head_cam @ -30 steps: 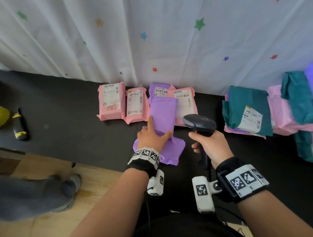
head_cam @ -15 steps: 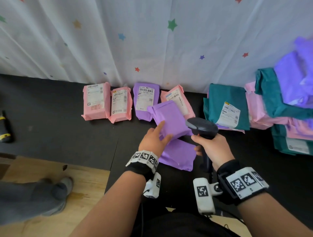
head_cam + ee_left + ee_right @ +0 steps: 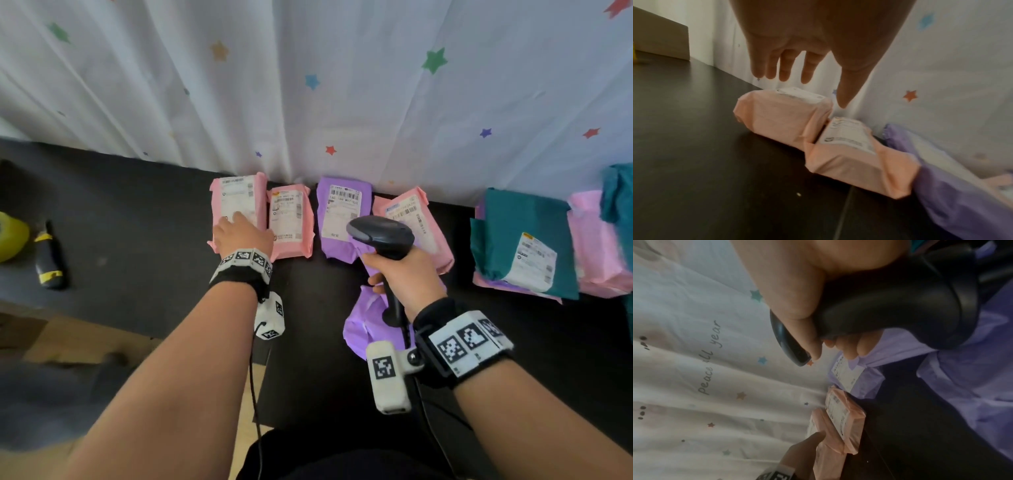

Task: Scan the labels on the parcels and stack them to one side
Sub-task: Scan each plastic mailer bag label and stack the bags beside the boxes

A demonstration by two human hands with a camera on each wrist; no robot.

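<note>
A white curtain point(image 3: 342, 85) printed with coloured stars hangs behind a black worktop point(image 3: 120, 212). At the right edge of the head view a heap of teal and pink parcels point(image 3: 524, 240) lies against the curtain. Along the curtain's foot stands a row of four smaller parcels, labels up: a left pink parcel point(image 3: 236, 202), a second pink parcel point(image 3: 291, 219) just beside it, a labelled purple parcel point(image 3: 342, 212), and a tilted pink parcel point(image 3: 411, 216). Nearer the person, two plain purple parcels point(image 3: 363, 325) lie on the worktop, one partly over the other, under the right forearm.

The right hand point(image 3: 404, 274) has its fingers point(image 3: 863, 347) wrapped round the grip of a black barcode scanner point(image 3: 380, 236), whose head sits over the gap between the labelled purple parcel and the tilted pink one. The left hand point(image 3: 239, 236) reaches over the left pink parcel; in the left wrist view its fingers point(image 3: 785, 68) are spread and straight, just above the parcel and grasping nothing. Far left on the worktop lie a black and yellow tool point(image 3: 49, 260) and a yellow object point(image 3: 10, 236), cut off by the frame.
</note>
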